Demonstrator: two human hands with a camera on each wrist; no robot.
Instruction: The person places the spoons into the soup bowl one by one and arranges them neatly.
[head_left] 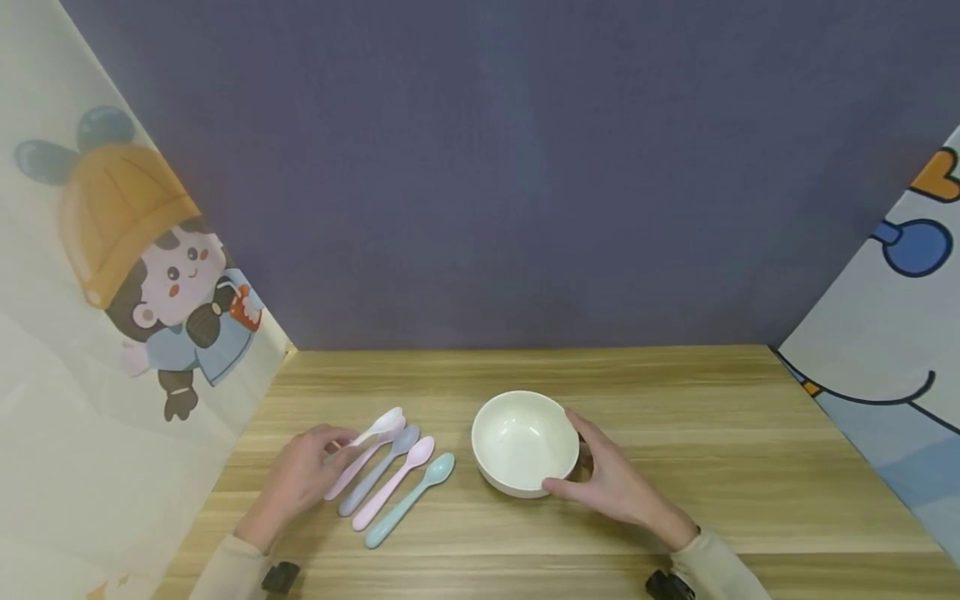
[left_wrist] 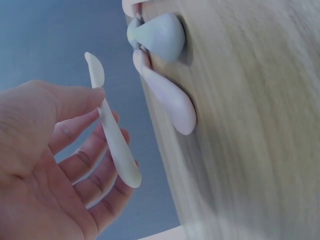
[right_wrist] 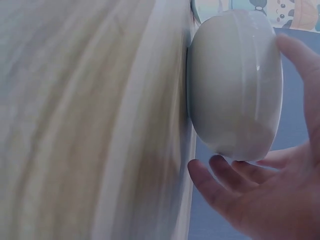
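My left hand [head_left: 303, 468] pinches a white spoon [left_wrist: 116, 145] between thumb and fingers, above the table in the left wrist view. Close by on the tabletop lies a slanted row of spoons: a pale pink spoon [head_left: 351, 475] partly beneath the white one, a lavender spoon [head_left: 372, 481], a pink spoon [head_left: 387, 493] and a teal spoon [head_left: 405, 508]. To their right a white bowl [head_left: 522, 446] stands upright, nothing inside it. My right hand [head_left: 611, 483] holds the bowl's right side, thumb at the near rim and index finger at the far rim.
The wooden table [head_left: 712, 433] reaches back to a dark blue-grey panel [head_left: 517, 183]. A wall with a cartoon child [head_left: 176, 275] borders the left side, and a panel with a cartoon print [head_left: 862, 350] the right.
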